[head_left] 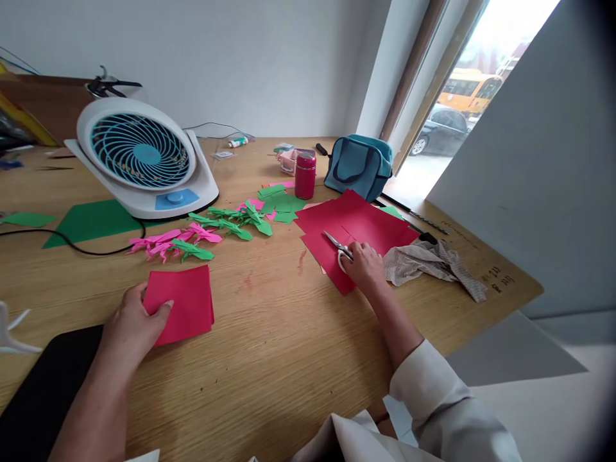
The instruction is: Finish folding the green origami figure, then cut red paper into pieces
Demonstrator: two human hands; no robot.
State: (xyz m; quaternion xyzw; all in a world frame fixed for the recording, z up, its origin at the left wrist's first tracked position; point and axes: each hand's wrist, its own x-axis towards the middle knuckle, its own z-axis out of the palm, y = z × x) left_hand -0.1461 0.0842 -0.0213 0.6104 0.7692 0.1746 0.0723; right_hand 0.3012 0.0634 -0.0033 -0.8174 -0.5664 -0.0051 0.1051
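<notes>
My left hand (137,321) grips a small stack of red paper squares (190,301) by its left edge, thumb on top, low over the table's left side. Over on the right, my right hand (364,263) is closed around the white handles of a pair of scissors (339,246). The blades point up and to the left and lie over large red paper sheets (370,221). Beyond the left hand are several folded paper figures, some pink (156,242) and some green (231,229).
A white and blue fan (144,154) stands back left on green paper (79,221), its black cord trailing left. Farther back are a red canister (305,176) and a teal bag (359,163). A crumpled cloth (423,263) lies right of my right hand. A black flat object (52,378) is front left.
</notes>
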